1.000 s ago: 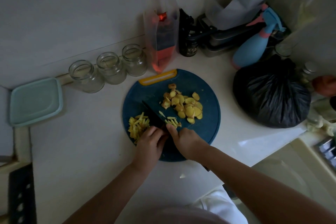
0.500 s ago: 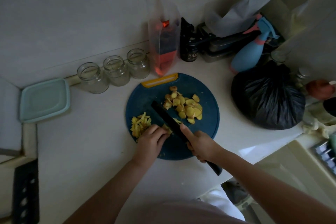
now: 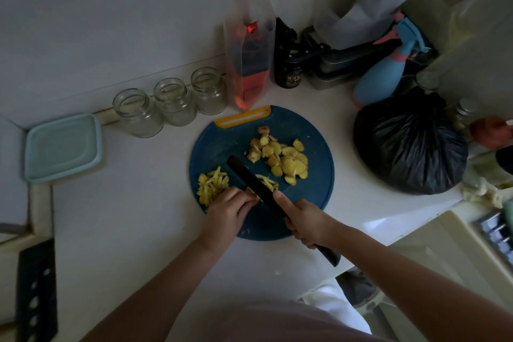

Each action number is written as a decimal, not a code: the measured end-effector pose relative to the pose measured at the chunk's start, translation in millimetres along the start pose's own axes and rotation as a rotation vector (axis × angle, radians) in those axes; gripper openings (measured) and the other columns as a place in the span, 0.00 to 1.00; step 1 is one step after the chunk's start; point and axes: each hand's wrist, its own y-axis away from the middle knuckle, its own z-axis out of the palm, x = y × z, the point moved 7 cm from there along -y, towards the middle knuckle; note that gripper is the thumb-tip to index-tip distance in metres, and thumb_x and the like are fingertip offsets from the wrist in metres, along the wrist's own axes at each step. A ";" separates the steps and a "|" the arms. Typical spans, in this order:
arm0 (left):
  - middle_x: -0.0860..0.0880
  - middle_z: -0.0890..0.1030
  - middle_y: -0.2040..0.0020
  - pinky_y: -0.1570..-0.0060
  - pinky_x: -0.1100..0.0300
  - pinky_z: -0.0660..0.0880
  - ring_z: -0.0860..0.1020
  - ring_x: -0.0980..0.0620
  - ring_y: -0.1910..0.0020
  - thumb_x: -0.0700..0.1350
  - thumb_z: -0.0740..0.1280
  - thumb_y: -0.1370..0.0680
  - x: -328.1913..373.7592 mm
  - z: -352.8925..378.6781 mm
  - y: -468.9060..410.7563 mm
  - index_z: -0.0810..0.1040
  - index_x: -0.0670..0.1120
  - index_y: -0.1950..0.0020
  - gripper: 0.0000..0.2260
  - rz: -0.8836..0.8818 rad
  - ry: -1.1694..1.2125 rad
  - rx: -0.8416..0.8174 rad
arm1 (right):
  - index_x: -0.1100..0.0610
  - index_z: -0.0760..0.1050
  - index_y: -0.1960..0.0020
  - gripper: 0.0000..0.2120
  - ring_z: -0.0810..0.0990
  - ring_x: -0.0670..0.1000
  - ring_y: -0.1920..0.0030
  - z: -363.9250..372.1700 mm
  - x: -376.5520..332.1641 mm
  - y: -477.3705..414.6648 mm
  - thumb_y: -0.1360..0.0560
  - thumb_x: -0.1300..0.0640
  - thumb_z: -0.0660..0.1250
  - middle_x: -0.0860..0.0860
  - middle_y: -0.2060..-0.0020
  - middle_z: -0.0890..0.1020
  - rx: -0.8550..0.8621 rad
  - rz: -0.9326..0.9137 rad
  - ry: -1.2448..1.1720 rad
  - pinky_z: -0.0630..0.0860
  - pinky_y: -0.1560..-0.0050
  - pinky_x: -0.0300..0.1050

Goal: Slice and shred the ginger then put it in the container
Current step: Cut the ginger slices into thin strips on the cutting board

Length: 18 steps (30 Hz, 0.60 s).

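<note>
A round blue cutting board (image 3: 227, 144) lies on the white counter. A heap of ginger slices (image 3: 283, 159) covers its right part. Shredded ginger strips (image 3: 212, 184) lie at its left, and a few more strips (image 3: 268, 180) sit just right of the blade. My right hand (image 3: 304, 219) grips the handle of a black knife (image 3: 249, 180), forefinger along the blade, which points up-left across the board. My left hand (image 3: 229, 209) holds a small stack of ginger against the blade's left side with curled fingers. A light-teal container (image 3: 62, 147) sits at the far left.
Three glass jars (image 3: 172, 101) stand in a row behind the board. A clear pouch (image 3: 249, 64), a dark bottle (image 3: 288, 69), a blue spray bottle (image 3: 385, 72) and a tied black bag (image 3: 410, 141) crowd the back right. A black perforated object (image 3: 36, 289) lies at the lower left.
The knife came out from under my hands and now lies diagonally over the board. My right hand slid back down to the handle. My left hand stayed on the ginger.
</note>
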 end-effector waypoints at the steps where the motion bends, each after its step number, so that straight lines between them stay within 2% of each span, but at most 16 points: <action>1: 0.49 0.79 0.60 0.61 0.60 0.75 0.79 0.53 0.61 0.46 0.64 0.23 -0.2 0.3 0.5 0.83 0.42 0.55 0.10 -0.005 0.003 0.001 | 0.55 0.63 0.68 0.31 0.62 0.49 0.78 -0.7 0.0 -0.6 0.26 0.28 0.49 0.52 0.74 0.66 -0.007 0.004 0.015 0.63 0.78 0.38; 7: 0.49 0.79 0.60 0.60 0.61 0.76 0.79 0.53 0.60 0.45 0.65 0.23 -2.8 1.1 1.0 0.83 0.42 0.54 0.09 -0.033 0.002 0.001 | 0.57 0.64 0.67 0.32 0.68 0.50 0.79 3.1 -12.7 -0.8 0.21 0.33 0.44 0.56 0.73 0.70 0.004 0.024 0.200 0.67 0.78 0.37; 8: 0.49 0.80 0.60 0.59 0.62 0.76 0.79 0.53 0.60 0.45 0.65 0.23 -2.7 1.1 0.9 0.83 0.43 0.54 0.09 -0.032 0.001 0.001 | 0.55 0.64 0.67 0.29 0.70 0.50 0.78 4.3 -18.0 0.6 0.20 0.35 0.43 0.56 0.72 0.71 0.021 0.008 0.245 0.70 0.76 0.38; 10: 0.49 0.80 0.59 0.58 0.64 0.75 0.79 0.54 0.59 0.45 0.65 0.23 -2.8 0.8 0.8 0.83 0.42 0.54 0.09 -0.032 -0.001 0.001 | 0.44 0.59 0.65 0.20 0.76 0.55 0.67 7.9 -28.5 -0.1 0.17 0.42 0.43 0.55 0.69 0.71 0.071 -0.040 0.293 0.76 0.62 0.45; 11: 0.48 0.80 0.60 0.58 0.66 0.74 0.78 0.54 0.59 0.45 0.64 0.23 -3.0 0.9 0.9 0.83 0.42 0.55 0.10 -0.032 -0.001 -0.001 | 0.44 0.57 0.65 0.19 0.76 0.58 0.62 10.4 -32.4 -2.1 0.17 0.43 0.43 0.55 0.67 0.71 0.105 -0.060 0.304 0.74 0.58 0.49; 13: 0.48 0.79 0.61 0.60 0.67 0.72 0.76 0.54 0.61 0.45 0.63 0.23 -3.3 1.3 0.1 0.82 0.41 0.57 0.11 -0.034 -0.005 -0.005 | 0.49 0.60 0.66 0.22 0.73 0.56 0.60 14.3 -37.7 -11.5 0.18 0.41 0.43 0.52 0.67 0.70 0.174 -0.097 0.319 0.68 0.56 0.47; 16: 0.47 0.78 0.62 0.62 0.64 0.73 0.76 0.53 0.62 0.44 0.63 0.23 -4.3 2.0 -1.5 0.82 0.40 0.57 0.11 -0.033 0.004 -0.013 | 0.51 0.63 0.66 0.24 0.70 0.51 0.66 14.6 -39.1 -26.0 0.19 0.38 0.46 0.49 0.69 0.69 0.196 -0.070 0.193 0.67 0.56 0.44; 18: 0.47 0.79 0.61 0.59 0.64 0.75 0.77 0.54 0.61 0.45 0.64 0.23 -3.3 1.0 -3.1 0.83 0.41 0.55 0.10 -0.015 0.023 -0.029 | 0.54 0.64 0.68 0.28 0.69 0.48 0.73 9.7 -29.8 -29.7 0.21 0.34 0.49 0.50 0.72 0.70 0.170 0.009 -0.036 0.70 0.64 0.44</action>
